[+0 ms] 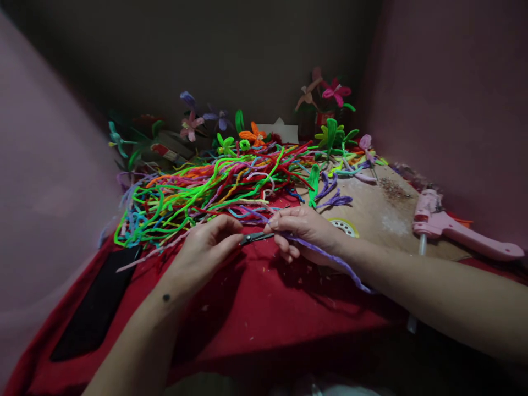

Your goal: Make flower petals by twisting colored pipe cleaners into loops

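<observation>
My left hand (210,242) is closed on a small pair of dark scissors (256,237), the handles hidden in its fingers. The metal part points right, its tip reaching my right hand (305,228). That hand pinches a purple pipe cleaner (330,256) between thumb and fingers, and its long tail hangs to the right under my forearm. Just behind both hands lies a big heap of pipe cleaners (214,187) in green, red, pink, orange and other colours. Purple looped petals (336,199) and a green leaf shape (314,184) rest beyond my right hand.
A pink glue gun (462,226) lies at the right on a wooden board (381,220). A yellow-rimmed roll (344,226) sits beside my right wrist. At left, a black flat object (97,302) lies on the red cloth (247,308). Pipe-cleaner flowers (336,92) stand along the back.
</observation>
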Tool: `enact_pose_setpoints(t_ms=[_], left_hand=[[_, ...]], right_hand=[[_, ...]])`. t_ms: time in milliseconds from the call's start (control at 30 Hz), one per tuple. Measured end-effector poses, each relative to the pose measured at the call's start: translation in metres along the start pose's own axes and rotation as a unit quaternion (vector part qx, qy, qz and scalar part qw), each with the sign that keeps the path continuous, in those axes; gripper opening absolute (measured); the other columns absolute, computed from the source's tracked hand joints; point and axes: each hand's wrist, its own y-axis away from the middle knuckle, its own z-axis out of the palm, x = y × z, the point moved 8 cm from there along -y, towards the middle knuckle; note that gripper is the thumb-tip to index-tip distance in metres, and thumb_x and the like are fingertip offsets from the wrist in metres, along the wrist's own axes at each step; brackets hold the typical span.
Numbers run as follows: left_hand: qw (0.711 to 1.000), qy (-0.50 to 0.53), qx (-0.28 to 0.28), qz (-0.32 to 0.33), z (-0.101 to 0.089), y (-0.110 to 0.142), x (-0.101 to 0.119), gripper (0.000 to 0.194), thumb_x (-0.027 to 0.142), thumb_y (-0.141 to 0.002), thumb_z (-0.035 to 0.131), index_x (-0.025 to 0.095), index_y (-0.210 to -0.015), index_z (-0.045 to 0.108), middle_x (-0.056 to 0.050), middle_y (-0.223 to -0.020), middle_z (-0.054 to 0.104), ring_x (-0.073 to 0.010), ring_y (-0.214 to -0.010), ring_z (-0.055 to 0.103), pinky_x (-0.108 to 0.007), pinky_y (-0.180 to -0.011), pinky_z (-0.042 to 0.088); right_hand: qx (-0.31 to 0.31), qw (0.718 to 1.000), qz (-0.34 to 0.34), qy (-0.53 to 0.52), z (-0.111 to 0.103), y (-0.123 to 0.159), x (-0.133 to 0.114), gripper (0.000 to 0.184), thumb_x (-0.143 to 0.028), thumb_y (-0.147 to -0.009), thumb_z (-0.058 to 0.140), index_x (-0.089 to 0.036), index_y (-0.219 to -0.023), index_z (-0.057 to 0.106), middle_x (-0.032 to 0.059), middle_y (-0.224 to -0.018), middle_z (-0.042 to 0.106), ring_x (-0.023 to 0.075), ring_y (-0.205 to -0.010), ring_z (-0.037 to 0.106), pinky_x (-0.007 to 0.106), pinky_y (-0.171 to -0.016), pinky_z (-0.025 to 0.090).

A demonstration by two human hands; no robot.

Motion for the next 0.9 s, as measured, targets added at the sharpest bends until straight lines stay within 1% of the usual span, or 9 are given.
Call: enact_pose_setpoints(t_ms=[67,167,300,500,567,633,733,800,900], left_hand=[[0.982,-0.181,-0.036,0.046,-0.004,0.002,-0.009,0.013,0.027,-0.078,0.052,0.017,-0.083,0.059,-0.003,-0.081,0.061,-0.0178,-0.075,0.054,-0.03,-0.068,0.042],[0.933,-0.334,-0.07,0.118,0.004,0.002,-0.026,0.014,0.018,-0.079,0.046,0.017,-0.087,0.058,-0.007,-0.09,0.06,-0.0218,-0.087,0.052,-0.034,-0.078,0.04],[0.892,-0.422,-0.057,0.152,0.011,-0.005,-0.041,0.019,0.012,-0.081,0.039,0.015,-0.092,0.055,-0.009,-0.089,0.059,-0.0224,-0.083,0.051,-0.035,-0.074,0.039],[0.837,-0.503,-0.052,0.21,0.014,-0.005,-0.024,0.023,0.013,-0.084,0.038,0.014,-0.101,0.054,-0.012,-0.094,0.058,-0.0243,-0.083,0.049,-0.036,-0.073,0.039],[0.829,-0.513,-0.063,0.212,0.015,-0.005,-0.02,0.021,0.016,-0.086,0.037,0.014,-0.1,0.054,-0.012,-0.093,0.059,-0.0233,-0.08,0.049,-0.035,-0.07,0.038],[0.835,-0.507,-0.077,0.196,0.013,-0.006,-0.022,0.02,0.021,-0.089,0.035,0.015,-0.094,0.053,-0.009,-0.085,0.059,-0.0207,-0.072,0.049,-0.032,-0.064,0.037],[0.849,-0.497,-0.078,0.159,-0.002,-0.005,-0.033,0.022,0.03,-0.089,0.037,0.014,-0.091,0.052,-0.006,-0.075,0.057,-0.0187,-0.062,0.049,-0.031,-0.058,0.037],[0.847,-0.502,-0.066,0.159,-0.014,-0.001,-0.039,0.025,0.028,-0.086,0.04,0.011,-0.102,0.051,-0.009,-0.083,0.06,-0.0206,-0.07,0.054,-0.031,-0.062,0.04],[0.837,-0.526,-0.017,0.15,-0.031,0.007,-0.042,0.037,0.017,-0.086,0.034,0.011,-0.121,0.045,-0.012,-0.098,0.059,-0.0221,-0.082,0.059,-0.032,-0.069,0.044]], right_hand=[[0.0,1.0,-0.001,-0.004,-0.001,-0.002,0.0,0.009,-0.02,-0.074,0.056,-0.012,-0.072,0.059,-0.003,-0.042,0.054,0.0056,-0.028,0.039,0.018,-0.033,0.039],[0.0,1.0,0.001,-0.002,-0.002,-0.003,0.0,0.009,-0.02,-0.072,0.058,-0.011,-0.073,0.059,-0.0031,-0.041,0.054,0.0054,-0.028,0.039,0.018,-0.033,0.038],[0.01,1.0,0.007,0.001,-0.003,-0.003,0.0,0.01,-0.021,-0.072,0.058,-0.012,-0.074,0.059,-0.0035,-0.041,0.054,0.0054,-0.027,0.038,0.018,-0.033,0.039],[0.019,1.0,-0.004,0.007,-0.006,-0.003,-0.003,0.009,-0.021,-0.072,0.057,-0.012,-0.072,0.06,-0.003,-0.042,0.054,0.0062,-0.027,0.039,0.02,-0.033,0.04],[0.021,1.0,-0.012,0.003,-0.008,-0.004,-0.004,0.009,-0.02,-0.072,0.057,-0.012,-0.073,0.061,-0.0029,-0.043,0.054,0.0065,-0.028,0.039,0.021,-0.033,0.04],[0.021,1.0,-0.017,-0.004,-0.008,-0.004,-0.005,0.009,-0.019,-0.072,0.057,-0.012,-0.073,0.062,-0.0032,-0.043,0.054,0.0066,-0.028,0.039,0.021,-0.034,0.04],[0.027,0.999,-0.03,-0.007,-0.009,-0.003,-0.008,0.009,-0.02,-0.071,0.058,-0.012,-0.071,0.062,-0.0042,-0.042,0.053,0.0058,-0.027,0.038,0.021,-0.034,0.037],[0.034,0.998,-0.044,-0.005,-0.01,-0.002,-0.011,0.009,-0.02,-0.071,0.058,-0.013,-0.07,0.062,-0.0045,-0.041,0.053,0.0053,-0.027,0.037,0.02,-0.033,0.034],[0.042,0.997,-0.058,-0.001,-0.012,-0.003,-0.013,0.007,-0.02,-0.071,0.059,-0.013,-0.07,0.062,-0.0045,-0.041,0.053,0.0057,-0.027,0.038,0.02,-0.032,0.032]])
